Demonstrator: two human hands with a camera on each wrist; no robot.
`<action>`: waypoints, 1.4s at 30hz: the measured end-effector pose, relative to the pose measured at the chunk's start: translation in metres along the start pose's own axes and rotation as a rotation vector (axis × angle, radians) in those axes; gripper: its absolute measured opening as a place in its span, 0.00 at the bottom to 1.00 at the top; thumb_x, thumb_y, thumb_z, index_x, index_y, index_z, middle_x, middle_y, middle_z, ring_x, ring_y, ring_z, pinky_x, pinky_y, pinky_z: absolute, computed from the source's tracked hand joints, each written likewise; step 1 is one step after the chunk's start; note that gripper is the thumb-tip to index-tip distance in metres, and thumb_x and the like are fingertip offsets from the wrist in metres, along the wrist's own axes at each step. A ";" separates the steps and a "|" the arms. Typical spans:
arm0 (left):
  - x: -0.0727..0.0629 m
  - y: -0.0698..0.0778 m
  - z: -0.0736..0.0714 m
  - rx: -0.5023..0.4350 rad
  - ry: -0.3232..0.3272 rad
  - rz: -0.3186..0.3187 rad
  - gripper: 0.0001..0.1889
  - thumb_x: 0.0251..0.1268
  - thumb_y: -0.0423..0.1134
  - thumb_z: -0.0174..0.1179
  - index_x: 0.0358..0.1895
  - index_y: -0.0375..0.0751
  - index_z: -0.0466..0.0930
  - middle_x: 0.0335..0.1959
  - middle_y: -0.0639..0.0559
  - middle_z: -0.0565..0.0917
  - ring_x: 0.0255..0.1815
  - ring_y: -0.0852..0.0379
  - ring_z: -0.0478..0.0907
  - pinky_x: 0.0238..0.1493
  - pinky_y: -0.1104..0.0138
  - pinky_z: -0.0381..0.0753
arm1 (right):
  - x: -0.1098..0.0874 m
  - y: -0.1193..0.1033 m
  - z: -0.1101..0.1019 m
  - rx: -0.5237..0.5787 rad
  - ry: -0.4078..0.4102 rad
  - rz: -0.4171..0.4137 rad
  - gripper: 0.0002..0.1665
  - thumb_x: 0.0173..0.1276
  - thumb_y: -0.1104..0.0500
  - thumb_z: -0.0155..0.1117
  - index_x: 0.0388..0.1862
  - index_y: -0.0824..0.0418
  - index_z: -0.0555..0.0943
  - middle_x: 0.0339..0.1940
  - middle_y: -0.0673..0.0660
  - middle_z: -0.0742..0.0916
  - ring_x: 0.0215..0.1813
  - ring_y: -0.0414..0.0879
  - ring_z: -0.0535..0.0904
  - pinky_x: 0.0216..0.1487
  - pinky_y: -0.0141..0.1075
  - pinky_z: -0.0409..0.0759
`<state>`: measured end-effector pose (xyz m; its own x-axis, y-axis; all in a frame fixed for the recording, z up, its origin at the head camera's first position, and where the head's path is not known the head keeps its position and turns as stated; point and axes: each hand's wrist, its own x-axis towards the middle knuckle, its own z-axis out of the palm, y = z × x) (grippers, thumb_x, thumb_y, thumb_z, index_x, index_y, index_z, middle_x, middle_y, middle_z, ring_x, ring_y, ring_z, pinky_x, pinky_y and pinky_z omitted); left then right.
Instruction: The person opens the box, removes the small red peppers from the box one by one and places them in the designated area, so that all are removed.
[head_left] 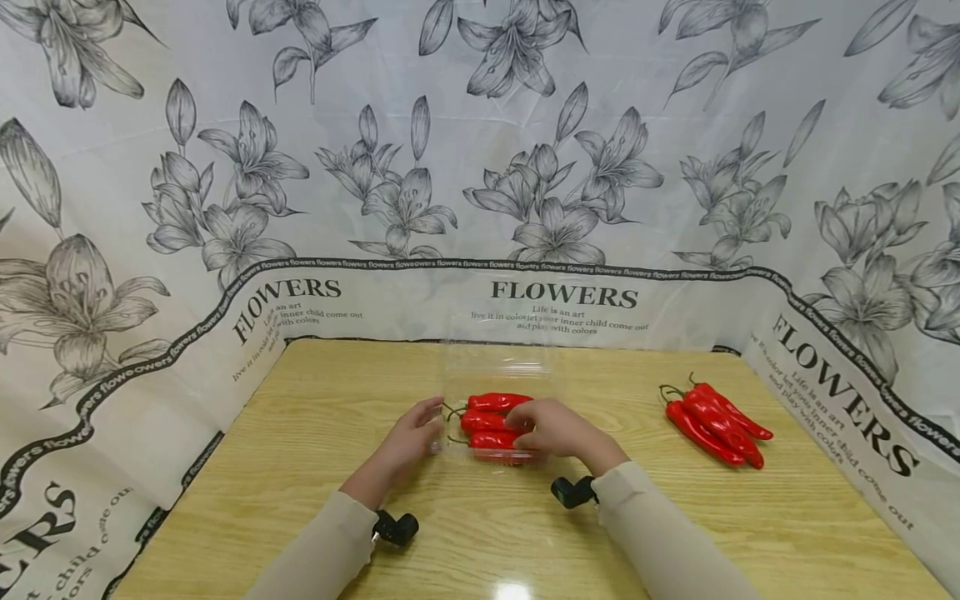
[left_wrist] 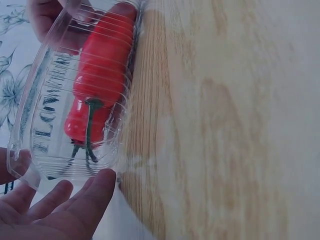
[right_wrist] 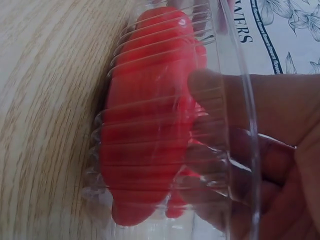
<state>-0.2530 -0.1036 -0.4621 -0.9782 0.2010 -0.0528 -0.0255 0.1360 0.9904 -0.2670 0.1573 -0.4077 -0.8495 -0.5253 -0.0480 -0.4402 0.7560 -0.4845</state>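
A clear plastic clamshell box [head_left: 456,457] stands on the table with its lid tilted open toward the back. Inside lie 3 shiny red peppers [head_left: 483,422] side by side, their green stems pointing left. My left hand [head_left: 414,433] rests at the box's left end, its fingers fairly straight; in the left wrist view its fingertips [left_wrist: 102,182] touch the clear wall. Reaching in over the right end, my right hand [head_left: 551,427] holds the tip end of the middle pepper between thumb and fingers. Through the ribbed wall, the right wrist view shows a pepper [right_wrist: 150,120] below the thumb.
More red peppers [head_left: 716,421] lie in a bunch on the right of the wooden table [head_left: 337,392]. A white cloth [head_left: 405,308] with printed flowers surrounds the table at the back and sides. Small black cameras [head_left: 573,492] sit on both wrists.
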 end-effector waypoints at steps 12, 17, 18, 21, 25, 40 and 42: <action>0.000 0.000 -0.001 0.005 0.003 -0.002 0.26 0.75 0.34 0.47 0.74 0.42 0.58 0.75 0.37 0.61 0.71 0.37 0.64 0.54 0.56 0.79 | 0.010 -0.004 0.001 -0.035 -0.039 -0.040 0.12 0.58 0.60 0.72 0.42 0.54 0.86 0.38 0.47 0.87 0.41 0.42 0.78 0.51 0.42 0.77; -0.001 0.000 0.000 0.018 0.005 -0.004 0.26 0.75 0.35 0.47 0.74 0.42 0.58 0.75 0.37 0.61 0.71 0.37 0.64 0.54 0.56 0.79 | 0.013 -0.005 0.005 -0.003 -0.059 0.001 0.12 0.57 0.60 0.73 0.41 0.53 0.86 0.36 0.46 0.86 0.40 0.42 0.77 0.51 0.41 0.77; -0.001 0.000 0.000 0.018 0.006 -0.006 0.26 0.75 0.35 0.47 0.74 0.42 0.59 0.75 0.37 0.61 0.71 0.38 0.64 0.54 0.56 0.79 | 0.013 -0.006 0.005 0.000 -0.059 0.012 0.12 0.57 0.60 0.73 0.41 0.53 0.86 0.36 0.46 0.86 0.40 0.42 0.77 0.51 0.41 0.77; -0.001 0.000 0.000 0.018 0.007 -0.011 0.26 0.75 0.35 0.48 0.74 0.43 0.59 0.75 0.38 0.61 0.71 0.38 0.64 0.53 0.57 0.80 | 0.015 -0.007 0.006 -0.006 -0.058 0.023 0.12 0.56 0.59 0.74 0.40 0.53 0.86 0.35 0.46 0.85 0.39 0.42 0.76 0.50 0.41 0.76; 0.000 -0.001 0.000 0.008 0.006 -0.011 0.26 0.75 0.34 0.47 0.74 0.42 0.59 0.74 0.37 0.61 0.70 0.38 0.65 0.52 0.58 0.80 | 0.017 -0.009 0.007 -0.026 -0.050 0.026 0.11 0.55 0.58 0.75 0.38 0.54 0.86 0.34 0.47 0.86 0.38 0.42 0.76 0.50 0.41 0.76; 0.000 0.000 0.001 0.000 0.011 -0.014 0.26 0.74 0.33 0.47 0.74 0.41 0.59 0.74 0.36 0.61 0.70 0.37 0.65 0.49 0.60 0.80 | 0.019 -0.001 0.008 -0.023 -0.053 -0.008 0.11 0.55 0.55 0.74 0.38 0.54 0.86 0.33 0.46 0.85 0.37 0.41 0.76 0.47 0.40 0.76; 0.000 0.000 0.001 -0.007 0.011 -0.014 0.26 0.75 0.33 0.47 0.74 0.41 0.58 0.75 0.36 0.61 0.70 0.37 0.65 0.49 0.60 0.80 | 0.018 0.001 0.007 -0.012 -0.048 -0.018 0.12 0.56 0.55 0.74 0.39 0.54 0.86 0.34 0.46 0.86 0.37 0.41 0.77 0.48 0.40 0.76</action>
<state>-0.2533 -0.1028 -0.4625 -0.9798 0.1889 -0.0654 -0.0407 0.1317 0.9905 -0.2808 0.1456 -0.4151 -0.8263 -0.5572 -0.0815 -0.4593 0.7506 -0.4749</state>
